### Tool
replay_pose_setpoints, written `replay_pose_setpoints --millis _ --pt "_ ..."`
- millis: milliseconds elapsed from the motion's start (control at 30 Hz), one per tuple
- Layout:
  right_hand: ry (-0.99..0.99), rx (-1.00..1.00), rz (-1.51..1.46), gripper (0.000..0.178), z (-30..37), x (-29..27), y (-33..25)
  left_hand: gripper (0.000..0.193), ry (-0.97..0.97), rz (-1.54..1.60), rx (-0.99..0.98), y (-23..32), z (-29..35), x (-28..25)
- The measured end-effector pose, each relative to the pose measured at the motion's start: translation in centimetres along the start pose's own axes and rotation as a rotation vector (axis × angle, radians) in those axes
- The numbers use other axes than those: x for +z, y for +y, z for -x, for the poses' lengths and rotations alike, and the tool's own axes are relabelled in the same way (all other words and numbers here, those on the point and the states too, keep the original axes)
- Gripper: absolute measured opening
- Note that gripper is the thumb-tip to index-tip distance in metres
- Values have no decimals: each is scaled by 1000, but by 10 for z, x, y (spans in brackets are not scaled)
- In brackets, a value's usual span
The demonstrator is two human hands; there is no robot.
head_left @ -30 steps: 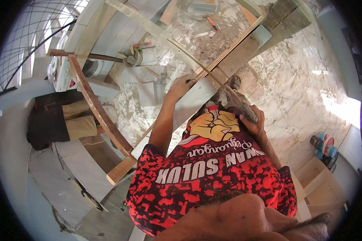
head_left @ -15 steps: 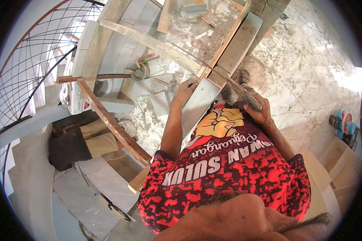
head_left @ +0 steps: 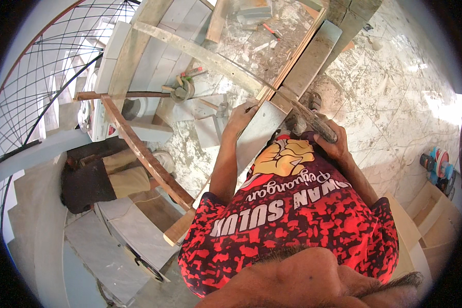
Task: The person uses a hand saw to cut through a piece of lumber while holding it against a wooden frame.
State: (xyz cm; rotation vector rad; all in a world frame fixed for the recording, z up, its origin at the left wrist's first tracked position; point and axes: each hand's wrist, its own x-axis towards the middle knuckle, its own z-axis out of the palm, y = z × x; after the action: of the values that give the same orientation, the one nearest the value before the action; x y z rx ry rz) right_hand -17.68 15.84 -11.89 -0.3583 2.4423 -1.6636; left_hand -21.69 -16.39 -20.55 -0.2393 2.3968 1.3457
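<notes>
My right hand (head_left: 334, 141) is wrapped round the thick wooden handle of a long-bladed tool (head_left: 310, 119). Its thin blade points away to the far left and is seen nearly edge-on, so I cannot tell whether it is a saw or a machete. The blade crosses over narrow wooden strips (head_left: 292, 57) and a long greyish board (head_left: 313, 59). Beside the strips, my left hand (head_left: 241, 117) is closed on the near end of the wood, its fingertips partly hidden. A white-faced board (head_left: 264, 123) lies between my hands, close to my body.
A pale plank (head_left: 200, 54) and a brown beam (head_left: 143, 154) run across the left. A person in a dark top (head_left: 90, 186) is at the left. On the floor are a small bucket (head_left: 182, 93) and a red tool (head_left: 271, 32). A blue-and-red machine (head_left: 439, 163) stands right.
The whole view has shifted slightly, so things appear a little further right. Both hands keep their grips, and the tool lies in nearly the same place across the wood.
</notes>
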Motion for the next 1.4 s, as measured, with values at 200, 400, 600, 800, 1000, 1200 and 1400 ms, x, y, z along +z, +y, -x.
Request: replay_pose_setpoints --millis 200,400,600,800,1000,1200,1400 --pt "10 8 -13 26 2 4 12 31 -9 -67 42 4 -2 1" --pt "20 -56 59 26 5 7 22 32 5 -73 35 -1 -4 2" --pt "-44 4 77 23 7 2 5 31 22 -46 87 -2 -6 2" --pt "-98 63 120 23 24 -6 7 27 69 -296 66 30 0 -4" --pt "-80 51 112 21 35 -14 6 30 127 -280 185 30 -10 0" --pt "-76 69 73 20 37 -19 3 30 66 -285 108 35 -15 0" --pt "-76 68 85 19 40 -19 8 31 66 -299 77 39 -14 1"
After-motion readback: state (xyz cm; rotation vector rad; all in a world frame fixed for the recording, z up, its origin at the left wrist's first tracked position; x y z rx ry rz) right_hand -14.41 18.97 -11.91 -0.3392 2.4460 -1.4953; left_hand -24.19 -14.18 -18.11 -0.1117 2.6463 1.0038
